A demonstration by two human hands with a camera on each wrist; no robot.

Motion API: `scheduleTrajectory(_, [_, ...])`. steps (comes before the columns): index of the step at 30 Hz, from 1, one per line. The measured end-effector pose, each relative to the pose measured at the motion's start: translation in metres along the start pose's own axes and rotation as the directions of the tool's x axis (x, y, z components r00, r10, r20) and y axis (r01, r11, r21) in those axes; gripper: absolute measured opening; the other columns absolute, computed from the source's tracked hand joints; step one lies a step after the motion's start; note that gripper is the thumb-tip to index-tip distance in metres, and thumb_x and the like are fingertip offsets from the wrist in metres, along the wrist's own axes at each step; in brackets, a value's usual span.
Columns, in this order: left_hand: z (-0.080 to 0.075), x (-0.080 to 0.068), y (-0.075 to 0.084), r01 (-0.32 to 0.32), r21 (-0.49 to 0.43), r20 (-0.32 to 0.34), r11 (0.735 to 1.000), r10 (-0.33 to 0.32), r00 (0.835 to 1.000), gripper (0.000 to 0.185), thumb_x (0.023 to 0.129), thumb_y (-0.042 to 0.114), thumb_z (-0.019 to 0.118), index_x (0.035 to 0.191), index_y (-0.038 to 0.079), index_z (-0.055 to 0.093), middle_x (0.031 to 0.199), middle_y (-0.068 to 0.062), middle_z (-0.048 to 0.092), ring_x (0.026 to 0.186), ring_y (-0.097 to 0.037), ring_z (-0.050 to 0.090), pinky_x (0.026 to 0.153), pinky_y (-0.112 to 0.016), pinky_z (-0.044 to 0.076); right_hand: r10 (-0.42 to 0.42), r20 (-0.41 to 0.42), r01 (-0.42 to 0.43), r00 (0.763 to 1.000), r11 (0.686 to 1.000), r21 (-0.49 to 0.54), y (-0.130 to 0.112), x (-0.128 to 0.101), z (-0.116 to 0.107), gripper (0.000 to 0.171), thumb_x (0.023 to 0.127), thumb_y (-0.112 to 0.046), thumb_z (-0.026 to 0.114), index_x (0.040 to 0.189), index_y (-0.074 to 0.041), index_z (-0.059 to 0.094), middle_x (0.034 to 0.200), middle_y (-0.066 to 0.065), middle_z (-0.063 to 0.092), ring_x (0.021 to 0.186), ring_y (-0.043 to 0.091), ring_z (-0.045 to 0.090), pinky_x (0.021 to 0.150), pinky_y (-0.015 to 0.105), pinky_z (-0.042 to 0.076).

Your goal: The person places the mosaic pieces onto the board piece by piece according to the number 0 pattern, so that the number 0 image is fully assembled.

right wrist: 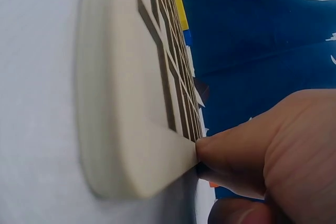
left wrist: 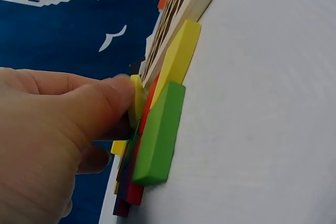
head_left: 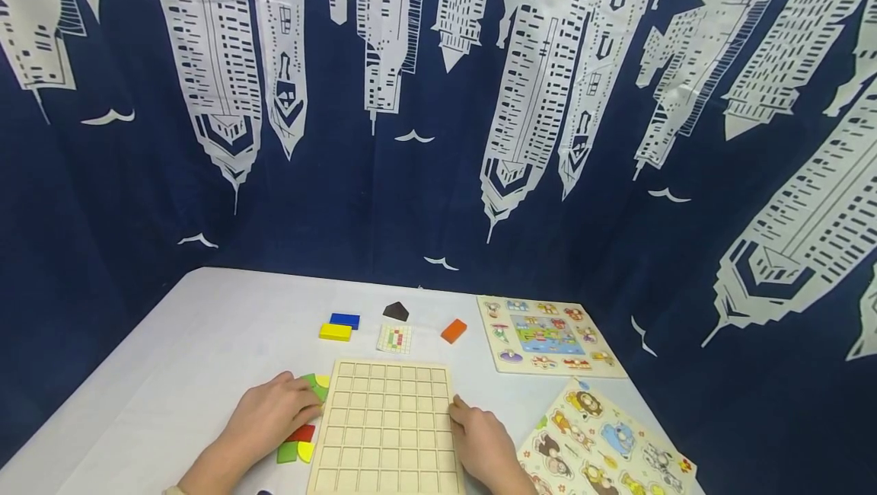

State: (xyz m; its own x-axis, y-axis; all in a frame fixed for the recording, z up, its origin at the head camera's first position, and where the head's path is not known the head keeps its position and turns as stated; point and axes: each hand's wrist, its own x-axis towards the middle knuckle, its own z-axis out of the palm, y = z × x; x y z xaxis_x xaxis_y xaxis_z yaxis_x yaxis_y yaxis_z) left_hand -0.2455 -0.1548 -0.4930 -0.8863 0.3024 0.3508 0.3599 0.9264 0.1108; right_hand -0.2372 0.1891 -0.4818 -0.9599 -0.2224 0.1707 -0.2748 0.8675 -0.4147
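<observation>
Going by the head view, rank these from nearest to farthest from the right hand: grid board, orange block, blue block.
From the right hand:
1. Grid board: touching it, to its left.
2. Orange block: beyond the board, slightly left.
3. Blue block: farthest, far left beside the yellow block.

grid board (head_left: 386, 428) between hands, blocks (head_left: 299, 442) left

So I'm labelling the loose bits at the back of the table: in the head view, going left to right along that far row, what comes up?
Yellow block → blue block → small pattern card → orange block → animal peg puzzle board. The dark house-shaped piece sits just behind the card, so I leave it unranked.
</observation>
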Motion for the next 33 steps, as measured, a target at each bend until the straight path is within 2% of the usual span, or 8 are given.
scheduleTrajectory(6, [0.003, 0.004, 0.003, 0.014, 0.011, 0.021, 1.0, -0.014, 1.0, 0.017, 0.083, 0.039, 0.085, 0.099, 0.033, 0.082, 0.092, 0.021, 0.071, 0.078, 0.0, 0.045, 0.064, -0.019, 0.043, -0.004, 0.002, 0.004, 1.0, 1.0, 0.001, 0.002, 0.0, -0.002, 0.028, 0.097, -0.009, 0.066, 0.122, 0.001, 0.073, 0.136, 0.022, 0.065, 0.117, 0.042, 0.068, 0.091, 0.055, 0.055])
scheduleTrajectory(11, [0.005, 0.009, 0.006, 0.009, 0.03, -0.023, 1.0, -0.008, 1.0, 0.015, 0.084, 0.037, 0.085, 0.098, 0.031, 0.082, 0.093, 0.019, 0.073, 0.075, -0.001, 0.042, 0.062, -0.018, 0.041, 0.0, 0.001, 0.0, 1.0, 1.0, -0.001, 0.005, 0.001, -0.003, 0.028, 0.098, -0.01, 0.065, 0.122, 0.002, 0.072, 0.136, 0.023, 0.064, 0.117, 0.043, 0.068, 0.092, 0.055, 0.055])
scheduleTrajectory(16, [0.002, 0.011, 0.006, 0.133, -0.099, -0.04, 0.986, -0.137, 0.99, 0.014, 0.087, 0.035, 0.083, 0.1, 0.031, 0.081, 0.095, 0.017, 0.074, 0.079, -0.002, 0.053, 0.068, -0.025, 0.049, -0.004, -0.003, 0.004, 1.0, 1.0, -0.001, 0.007, 0.002, -0.003, 0.028, 0.097, -0.009, 0.066, 0.123, 0.001, 0.072, 0.136, 0.022, 0.064, 0.118, 0.042, 0.067, 0.092, 0.055, 0.055])
scheduleTrajectory(18, [-0.001, 0.012, 0.007, 0.21, -0.208, -0.019, 0.955, -0.219, 0.976, 0.015, 0.088, 0.034, 0.082, 0.102, 0.03, 0.08, 0.089, 0.015, 0.073, 0.076, -0.005, 0.055, 0.066, -0.029, 0.048, -0.007, -0.007, 0.007, 1.0, 1.0, 0.0, 0.007, 0.002, -0.003, 0.028, 0.097, -0.009, 0.066, 0.122, 0.001, 0.072, 0.136, 0.022, 0.065, 0.117, 0.042, 0.068, 0.092, 0.055, 0.055])
scheduleTrajectory(22, [-0.006, 0.015, 0.011, 0.343, -0.402, 0.057, 0.849, -0.35, 0.935, 0.014, 0.088, 0.032, 0.081, 0.102, 0.028, 0.08, 0.078, 0.014, 0.068, 0.07, -0.009, 0.053, 0.061, -0.028, 0.043, -0.01, -0.013, 0.011, 1.0, 1.0, 0.011, 0.005, 0.002, -0.004, 0.028, 0.096, -0.009, 0.067, 0.122, 0.001, 0.073, 0.135, 0.021, 0.066, 0.117, 0.042, 0.068, 0.093, 0.056, 0.055])
scheduleTrajectory(26, [-0.006, 0.024, 0.018, 0.398, -0.536, 0.119, 0.745, -0.4, 0.909, 0.008, 0.087, 0.028, 0.082, 0.095, 0.027, 0.08, 0.081, 0.014, 0.073, 0.071, -0.006, 0.059, 0.064, -0.027, 0.045, -0.007, -0.004, 0.007, 1.0, 1.0, 0.025, 0.003, 0.002, -0.004, 0.028, 0.096, -0.008, 0.067, 0.122, 0.001, 0.073, 0.135, 0.021, 0.065, 0.117, 0.043, 0.068, 0.093, 0.056, 0.054])
scheduleTrajectory(30, [-0.003, 0.041, 0.026, 0.389, -0.572, 0.145, 0.722, -0.378, 0.914, 0.006, 0.087, 0.025, 0.083, 0.092, 0.023, 0.08, 0.082, 0.011, 0.074, 0.074, -0.006, 0.063, 0.07, -0.031, 0.049, -0.003, 0.01, 0.003, 1.0, 1.0, 0.026, 0.003, 0.0, -0.004, 0.028, 0.096, -0.008, 0.067, 0.122, 0.001, 0.073, 0.135, 0.022, 0.065, 0.117, 0.043, 0.068, 0.092, 0.055, 0.055])
scheduleTrajectory(33, [0.002, 0.053, 0.033, 0.387, -0.546, 0.158, 0.743, -0.362, 0.919, 0.006, 0.086, 0.024, 0.083, 0.091, 0.023, 0.08, 0.08, 0.012, 0.073, 0.073, -0.007, 0.062, 0.065, -0.031, 0.047, -0.021, 0.01, 0.021, 1.0, 1.0, 0.018, 0.003, -0.001, -0.003, 0.029, 0.096, -0.009, 0.067, 0.123, 0.001, 0.073, 0.135, 0.021, 0.065, 0.115, 0.042, 0.069, 0.091, 0.054, 0.056])
